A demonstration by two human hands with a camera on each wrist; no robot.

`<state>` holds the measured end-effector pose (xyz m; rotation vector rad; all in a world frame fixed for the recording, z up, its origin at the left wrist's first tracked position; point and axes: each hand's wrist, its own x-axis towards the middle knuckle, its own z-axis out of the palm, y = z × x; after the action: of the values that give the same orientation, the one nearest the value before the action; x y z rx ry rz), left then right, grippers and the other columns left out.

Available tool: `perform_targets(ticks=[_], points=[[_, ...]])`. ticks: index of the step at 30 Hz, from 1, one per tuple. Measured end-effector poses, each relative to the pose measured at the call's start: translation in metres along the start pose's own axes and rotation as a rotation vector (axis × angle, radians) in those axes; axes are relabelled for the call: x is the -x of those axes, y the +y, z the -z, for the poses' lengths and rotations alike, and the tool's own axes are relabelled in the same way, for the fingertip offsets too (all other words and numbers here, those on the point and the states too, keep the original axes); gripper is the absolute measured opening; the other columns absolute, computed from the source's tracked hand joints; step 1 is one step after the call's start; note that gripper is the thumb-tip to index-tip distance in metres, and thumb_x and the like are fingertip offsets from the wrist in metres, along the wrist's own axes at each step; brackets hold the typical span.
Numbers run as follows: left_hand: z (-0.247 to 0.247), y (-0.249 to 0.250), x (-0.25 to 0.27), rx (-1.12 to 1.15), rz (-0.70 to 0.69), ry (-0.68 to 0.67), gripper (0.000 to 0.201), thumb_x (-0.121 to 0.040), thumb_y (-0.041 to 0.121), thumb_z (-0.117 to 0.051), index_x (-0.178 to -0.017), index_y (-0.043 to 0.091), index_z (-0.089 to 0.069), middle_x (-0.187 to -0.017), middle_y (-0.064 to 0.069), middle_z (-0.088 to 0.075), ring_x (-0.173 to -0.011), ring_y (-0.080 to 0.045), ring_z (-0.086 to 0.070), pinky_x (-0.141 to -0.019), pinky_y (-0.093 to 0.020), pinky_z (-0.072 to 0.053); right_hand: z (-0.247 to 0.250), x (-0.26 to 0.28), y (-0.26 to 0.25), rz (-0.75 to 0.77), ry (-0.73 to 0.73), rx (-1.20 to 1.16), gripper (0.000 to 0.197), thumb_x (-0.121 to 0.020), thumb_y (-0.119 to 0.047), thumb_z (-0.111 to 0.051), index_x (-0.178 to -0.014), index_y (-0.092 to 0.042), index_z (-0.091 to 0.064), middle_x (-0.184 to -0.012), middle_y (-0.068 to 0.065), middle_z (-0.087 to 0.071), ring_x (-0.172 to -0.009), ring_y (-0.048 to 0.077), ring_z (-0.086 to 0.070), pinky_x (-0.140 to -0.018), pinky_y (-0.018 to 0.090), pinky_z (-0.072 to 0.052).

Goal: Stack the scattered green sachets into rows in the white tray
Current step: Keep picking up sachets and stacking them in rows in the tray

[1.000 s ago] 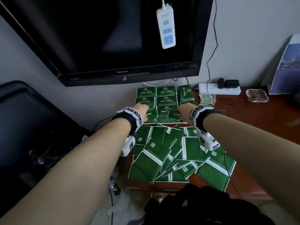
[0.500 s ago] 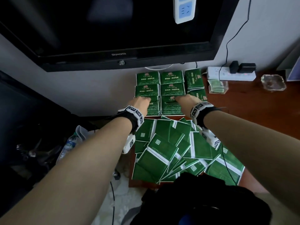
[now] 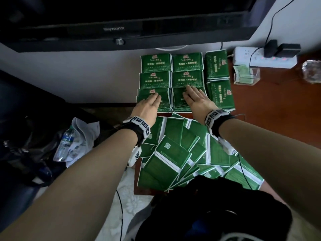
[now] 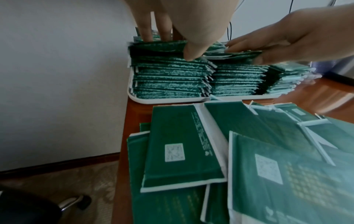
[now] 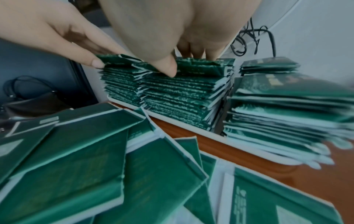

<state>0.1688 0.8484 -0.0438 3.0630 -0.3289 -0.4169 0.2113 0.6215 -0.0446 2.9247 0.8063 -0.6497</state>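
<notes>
Several stacks of green sachets (image 3: 186, 63) fill the white tray (image 4: 168, 100) against the wall, in neat rows. My left hand (image 3: 151, 103) lies flat on the near-left stack (image 4: 168, 75), fingers straight and thumb at its front edge. On the near-middle stack (image 5: 178, 97) rests my right hand (image 3: 192, 96), also flat, with the thumb against the front of the top sachets. Between the tray and me, loose green sachets (image 3: 173, 153) lie scattered and overlapping on the wooden table (image 3: 269, 110), most of them back side up.
A black TV (image 3: 121, 23) hangs just above the tray. To the right stand a clear plastic box (image 3: 246, 75), a white power strip (image 3: 264, 58) with plugs and a glass dish (image 3: 312, 70). A plastic bottle (image 3: 65, 141) lies on the floor beyond the table's left edge. A black bag (image 3: 208, 206) sits nearest me.
The head has tilted down and come closer. Both hands stay on the near row of stacks, their fingers now spread flat on top.
</notes>
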Motion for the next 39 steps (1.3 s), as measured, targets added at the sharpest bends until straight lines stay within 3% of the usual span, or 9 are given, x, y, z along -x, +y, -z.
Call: perform_targets(ticks=[3, 7, 14, 22, 28, 32, 36, 39], points=[[-0.007, -0.005, 0.002, 0.004, -0.039, 0.035, 0.066, -0.097, 0.005, -0.052, -0.156, 0.011, -0.022, -0.164, -0.005, -0.016, -0.146, -0.021, -0.029, -0.118, -0.031, -0.025, -0.006, 0.0, 0.002, 0.009, -0.017, 0.003, 0.085, -0.088, 0.013, -0.037, -0.157, -0.013, 0.005, -0.16, 0.01, 0.026, -0.15, 0.025, 0.016, -0.124, 0.039, 0.001], [0.003, -0.011, -0.003, 0.03, -0.066, 0.042, 0.062, -0.098, 0.014, -0.057, -0.154, 0.012, -0.028, -0.162, -0.003, -0.021, -0.144, -0.021, -0.032, -0.115, -0.032, -0.03, -0.009, -0.009, 0.007, 0.001, 0.017, -0.011, 0.08, -0.095, 0.005, -0.043, -0.158, -0.014, 0.002, -0.161, 0.01, 0.023, -0.151, 0.026, 0.012, -0.124, 0.041, -0.002], [0.019, -0.013, -0.014, 0.037, -0.059, 0.021, 0.061, -0.096, 0.012, -0.06, -0.151, 0.017, -0.035, -0.162, 0.004, -0.024, -0.134, -0.018, -0.047, -0.102, -0.031, -0.045, -0.004, -0.019, 0.01, 0.011, 0.037, -0.036, 0.069, -0.101, -0.008, -0.045, -0.158, -0.018, -0.006, -0.164, 0.009, 0.013, -0.152, 0.027, 0.006, -0.124, 0.041, -0.004], [0.012, -0.018, -0.022, 0.059, -0.082, -0.006, 0.061, -0.093, 0.009, -0.064, -0.149, 0.019, -0.039, -0.16, 0.006, -0.027, -0.141, -0.016, -0.038, -0.104, -0.034, -0.045, -0.005, -0.024, 0.017, 0.029, 0.043, -0.092, 0.065, -0.103, -0.018, -0.048, -0.158, -0.02, -0.014, -0.165, 0.009, 0.004, -0.152, 0.029, 0.0, -0.124, 0.045, -0.009], [0.011, -0.021, -0.024, 0.074, -0.093, -0.009, 0.064, -0.09, 0.01, -0.067, -0.148, 0.017, -0.041, -0.16, 0.005, -0.029, -0.136, -0.019, -0.045, -0.102, -0.037, -0.047, -0.003, -0.015, 0.017, 0.009, 0.068, -0.137, 0.066, -0.102, -0.028, -0.048, -0.158, -0.022, -0.014, -0.165, 0.008, 0.003, -0.152, 0.028, -0.001, -0.124, 0.044, -0.007], [0.012, -0.007, -0.017, 0.071, -0.141, 0.036, 0.063, -0.087, 0.015, -0.071, -0.144, 0.015, -0.045, -0.157, 0.002, -0.035, -0.124, -0.026, -0.056, -0.096, -0.04, -0.052, -0.004, 0.011, 0.018, -0.067, 0.155, -0.185, 0.061, -0.101, -0.02, -0.046, -0.157, -0.018, -0.019, -0.165, 0.009, -0.004, -0.152, 0.029, -0.006, -0.123, 0.041, -0.008], [0.006, 0.017, 0.0, 0.054, -0.344, 0.163, 0.046, -0.086, 0.001, -0.065, -0.131, 0.01, -0.058, -0.143, -0.008, -0.051, -0.122, -0.029, -0.054, -0.101, -0.043, -0.047, -0.009, 0.049, 0.015, -0.184, 0.237, -0.282, 0.061, -0.091, -0.006, -0.052, -0.149, -0.015, -0.038, -0.162, 0.013, -0.019, -0.148, 0.034, -0.019, -0.12, 0.05, -0.024], [-0.005, 0.038, 0.016, 0.082, -0.431, 0.09, 0.039, -0.087, 0.0, -0.06, -0.124, 0.011, -0.061, -0.132, -0.006, -0.056, -0.114, -0.029, -0.056, -0.095, -0.044, -0.05, -0.024, 0.094, 0.009, -0.337, 0.316, -0.341, 0.058, -0.083, -0.002, -0.055, -0.14, -0.012, -0.051, -0.154, 0.016, -0.036, -0.141, 0.036, -0.033, -0.114, 0.047, -0.032]])
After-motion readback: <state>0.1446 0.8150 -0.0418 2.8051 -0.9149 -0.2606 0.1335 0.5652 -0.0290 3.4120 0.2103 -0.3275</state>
